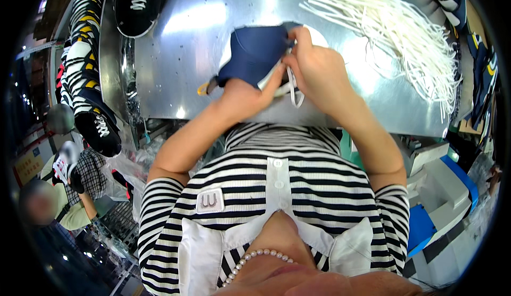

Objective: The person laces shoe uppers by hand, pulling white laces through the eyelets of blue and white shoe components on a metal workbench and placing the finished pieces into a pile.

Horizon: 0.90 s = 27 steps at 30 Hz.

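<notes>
The navy upper is held at twelve o'clock over the table, clamped in the left hand, apparently so its edge is steadied for the right hand, whose closure on white lace or fabric cannot be told. Forearms are angled inward from eight and four o'clock; loose laces are heaped at two o'clock, presumably within reach.

A shiny sheet-metal worktable spreads across the upper part of the view, its grey, speckled surface throwing back bright patches of light and its near edge bending slightly. A loose heap of long white shoelaces lies over much of its right half, the strands fanning from the far side down toward the near right corner. At the far left, beside the rim, sits 1 black shoe with white laces.
</notes>
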Each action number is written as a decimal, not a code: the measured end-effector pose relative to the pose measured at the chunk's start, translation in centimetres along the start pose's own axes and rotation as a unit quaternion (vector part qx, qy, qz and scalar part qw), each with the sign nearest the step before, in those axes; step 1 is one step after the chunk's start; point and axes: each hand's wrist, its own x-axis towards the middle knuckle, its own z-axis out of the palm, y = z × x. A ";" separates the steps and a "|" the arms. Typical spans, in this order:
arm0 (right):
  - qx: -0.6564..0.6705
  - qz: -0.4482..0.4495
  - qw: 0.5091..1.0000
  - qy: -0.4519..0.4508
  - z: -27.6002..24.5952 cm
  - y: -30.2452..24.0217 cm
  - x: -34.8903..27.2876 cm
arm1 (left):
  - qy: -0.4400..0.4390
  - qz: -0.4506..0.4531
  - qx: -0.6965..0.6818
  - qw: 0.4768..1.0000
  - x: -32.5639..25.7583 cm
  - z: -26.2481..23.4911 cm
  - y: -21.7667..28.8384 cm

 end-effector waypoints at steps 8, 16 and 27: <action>0.004 0.165 0.984 -0.070 -5.3 -0.8 2.4 | -0.101 -0.321 -0.231 0.913 1.8 -3.1 -0.8; 0.217 0.085 0.971 0.045 3.0 2.6 1.9 | -0.014 -0.331 -0.207 0.920 3.4 -2.3 0.1; 0.114 0.174 0.976 0.063 2.9 2.0 3.1 | -0.037 -0.084 -0.581 0.808 0.5 -12.6 6.1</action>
